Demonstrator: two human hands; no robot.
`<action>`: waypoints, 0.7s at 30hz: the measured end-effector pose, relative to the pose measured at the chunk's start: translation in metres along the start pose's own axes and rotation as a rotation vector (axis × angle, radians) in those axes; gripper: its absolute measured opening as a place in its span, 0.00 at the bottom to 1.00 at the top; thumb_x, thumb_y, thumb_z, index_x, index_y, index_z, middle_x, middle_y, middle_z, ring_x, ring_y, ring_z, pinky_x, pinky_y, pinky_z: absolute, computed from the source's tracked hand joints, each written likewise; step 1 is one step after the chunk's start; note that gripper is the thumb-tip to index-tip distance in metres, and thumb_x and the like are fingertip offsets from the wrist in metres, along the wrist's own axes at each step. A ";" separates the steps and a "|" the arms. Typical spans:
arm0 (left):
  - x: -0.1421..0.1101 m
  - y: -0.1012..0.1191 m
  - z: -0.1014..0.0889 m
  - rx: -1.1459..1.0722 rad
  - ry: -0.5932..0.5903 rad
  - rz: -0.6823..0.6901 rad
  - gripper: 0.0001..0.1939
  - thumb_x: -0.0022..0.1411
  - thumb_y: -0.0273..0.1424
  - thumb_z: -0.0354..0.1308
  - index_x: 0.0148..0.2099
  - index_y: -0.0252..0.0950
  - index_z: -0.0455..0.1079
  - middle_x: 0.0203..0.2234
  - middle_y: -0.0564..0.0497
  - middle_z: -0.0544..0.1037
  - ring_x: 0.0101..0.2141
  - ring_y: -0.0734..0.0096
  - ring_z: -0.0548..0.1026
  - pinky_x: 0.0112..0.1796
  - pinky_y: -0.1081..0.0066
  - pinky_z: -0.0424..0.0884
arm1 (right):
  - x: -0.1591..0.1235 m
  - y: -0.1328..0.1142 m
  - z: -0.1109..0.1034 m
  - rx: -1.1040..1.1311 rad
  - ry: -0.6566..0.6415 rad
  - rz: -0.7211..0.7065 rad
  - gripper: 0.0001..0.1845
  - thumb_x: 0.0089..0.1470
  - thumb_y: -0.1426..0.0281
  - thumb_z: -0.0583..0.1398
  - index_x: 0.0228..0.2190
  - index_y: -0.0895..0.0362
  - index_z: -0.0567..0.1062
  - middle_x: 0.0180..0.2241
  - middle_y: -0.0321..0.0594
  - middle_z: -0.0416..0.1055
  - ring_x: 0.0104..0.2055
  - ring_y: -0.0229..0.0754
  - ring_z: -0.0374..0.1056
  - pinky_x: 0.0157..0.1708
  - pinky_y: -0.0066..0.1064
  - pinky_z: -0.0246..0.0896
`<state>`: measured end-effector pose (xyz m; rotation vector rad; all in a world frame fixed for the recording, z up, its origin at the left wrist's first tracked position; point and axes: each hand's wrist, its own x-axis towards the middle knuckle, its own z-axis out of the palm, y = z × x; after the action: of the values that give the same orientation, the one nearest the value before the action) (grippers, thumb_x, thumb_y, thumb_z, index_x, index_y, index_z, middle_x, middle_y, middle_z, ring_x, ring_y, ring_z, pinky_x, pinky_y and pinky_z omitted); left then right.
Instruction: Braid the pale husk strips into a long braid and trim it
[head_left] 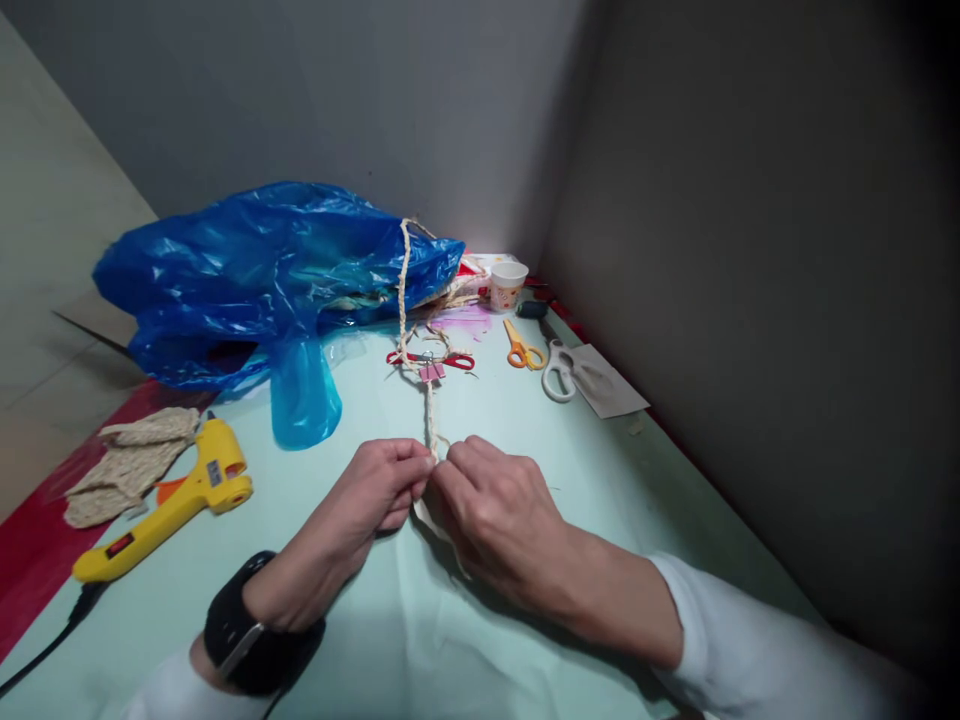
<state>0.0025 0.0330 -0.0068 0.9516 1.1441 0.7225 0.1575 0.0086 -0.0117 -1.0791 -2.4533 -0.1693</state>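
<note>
A cream braided cord (pixel 430 415) runs down the middle of the table, pinned near its far end by a pink binder clip (pixel 432 372). My left hand (pixel 390 480) pinches the cord's near end between thumb and forefinger. Right beside it, my right hand (pixel 495 505) is closed on the same end, its fingertips almost touching the left ones. Loose pale strands hang below the fingers and are partly hidden under the right hand. Beyond the clip, the braid (pixel 403 290) rises over a blue plastic bag (pixel 262 270). A red-handled tool (pixel 459 362) lies by the clip.
On the left are a yellow glue gun (pixel 176 505) with a cord and a woven beige piece (pixel 139 460). Orange scissors (pixel 523 348), grey-white scissors (pixel 561 372), a card (pixel 609 382) and a paper cup (pixel 508 286) lie to the right, near the wall (pixel 750 300).
</note>
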 end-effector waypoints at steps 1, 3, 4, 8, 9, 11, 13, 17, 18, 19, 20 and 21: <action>0.000 0.000 -0.002 -0.045 -0.041 -0.001 0.09 0.51 0.30 0.59 0.26 0.34 0.62 0.15 0.62 0.55 0.16 0.86 0.46 0.17 0.78 0.39 | -0.001 -0.001 0.003 -0.038 0.035 -0.055 0.08 0.56 0.78 0.53 0.29 0.60 0.71 0.27 0.42 0.66 0.29 0.42 0.57 0.24 0.35 0.40; 0.000 0.000 -0.005 -0.086 -0.075 0.005 0.10 0.52 0.31 0.60 0.26 0.34 0.62 0.17 0.62 0.56 0.16 0.86 0.46 0.17 0.77 0.40 | -0.003 -0.003 0.007 -0.097 0.092 -0.141 0.11 0.57 0.80 0.51 0.27 0.60 0.70 0.26 0.42 0.66 0.28 0.42 0.56 0.24 0.35 0.43; 0.000 -0.001 -0.006 -0.082 -0.068 0.007 0.10 0.52 0.31 0.60 0.27 0.34 0.62 0.17 0.62 0.56 0.16 0.86 0.47 0.17 0.77 0.40 | -0.003 -0.003 0.008 -0.111 0.106 -0.167 0.12 0.57 0.80 0.51 0.26 0.60 0.70 0.25 0.42 0.66 0.28 0.42 0.56 0.25 0.35 0.43; 0.000 -0.002 -0.006 -0.008 -0.031 0.022 0.10 0.52 0.32 0.61 0.28 0.33 0.63 0.17 0.62 0.56 0.17 0.86 0.48 0.18 0.77 0.40 | 0.002 0.001 0.001 0.063 0.025 -0.102 0.13 0.59 0.74 0.52 0.25 0.60 0.72 0.25 0.41 0.69 0.26 0.39 0.59 0.26 0.34 0.47; -0.001 -0.002 -0.006 0.010 -0.030 0.033 0.10 0.53 0.32 0.60 0.27 0.33 0.63 0.17 0.61 0.56 0.17 0.85 0.48 0.18 0.76 0.40 | 0.005 0.004 -0.004 0.170 -0.004 -0.002 0.14 0.59 0.71 0.53 0.25 0.59 0.73 0.25 0.40 0.70 0.26 0.38 0.60 0.27 0.33 0.49; -0.001 -0.001 -0.006 0.049 -0.025 0.053 0.09 0.54 0.32 0.59 0.28 0.34 0.63 0.17 0.62 0.55 0.17 0.85 0.47 0.18 0.75 0.40 | 0.012 0.013 -0.014 0.404 -0.029 0.274 0.13 0.59 0.67 0.54 0.28 0.59 0.75 0.27 0.40 0.73 0.29 0.38 0.64 0.31 0.31 0.53; -0.003 0.001 -0.004 0.077 -0.020 0.066 0.08 0.55 0.32 0.58 0.30 0.34 0.64 0.17 0.62 0.54 0.17 0.84 0.46 0.18 0.75 0.39 | 0.018 0.024 -0.020 0.625 -0.048 0.491 0.12 0.58 0.66 0.55 0.32 0.59 0.76 0.32 0.40 0.75 0.34 0.38 0.67 0.35 0.29 0.56; -0.005 0.006 0.002 0.133 -0.016 0.049 0.09 0.55 0.34 0.57 0.30 0.34 0.63 0.15 0.62 0.56 0.17 0.83 0.46 0.18 0.75 0.40 | 0.021 0.034 -0.014 1.140 -0.325 0.531 0.15 0.60 0.65 0.52 0.31 0.61 0.73 0.27 0.39 0.72 0.30 0.37 0.67 0.33 0.28 0.59; -0.005 0.006 0.003 0.152 -0.015 0.050 0.09 0.55 0.35 0.57 0.30 0.34 0.63 0.15 0.62 0.57 0.17 0.83 0.46 0.18 0.75 0.40 | 0.020 0.034 -0.010 1.228 -0.374 0.544 0.14 0.60 0.64 0.52 0.30 0.61 0.71 0.26 0.38 0.70 0.28 0.36 0.67 0.31 0.27 0.59; -0.004 0.006 0.003 0.170 -0.012 0.053 0.09 0.55 0.35 0.57 0.29 0.35 0.63 0.15 0.62 0.57 0.16 0.83 0.46 0.18 0.75 0.40 | 0.019 0.033 -0.006 1.273 -0.398 0.569 0.14 0.59 0.64 0.52 0.30 0.61 0.70 0.24 0.36 0.68 0.25 0.35 0.66 0.29 0.26 0.58; -0.003 0.006 0.003 0.190 -0.008 0.062 0.10 0.55 0.36 0.57 0.30 0.35 0.64 0.15 0.62 0.57 0.16 0.82 0.47 0.18 0.75 0.41 | 0.019 0.032 -0.003 1.274 -0.403 0.594 0.14 0.59 0.64 0.53 0.29 0.60 0.69 0.22 0.34 0.65 0.22 0.34 0.63 0.26 0.25 0.56; -0.003 0.005 0.003 0.217 0.000 0.080 0.10 0.54 0.36 0.57 0.30 0.34 0.65 0.15 0.62 0.57 0.16 0.82 0.47 0.19 0.75 0.42 | 0.018 0.032 0.000 1.239 -0.398 0.605 0.14 0.58 0.63 0.54 0.27 0.60 0.68 0.20 0.32 0.61 0.20 0.32 0.59 0.23 0.25 0.53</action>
<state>0.0044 0.0324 -0.0007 1.1848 1.2071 0.6714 0.1697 0.0424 -0.0057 -1.1573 -1.7390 1.6169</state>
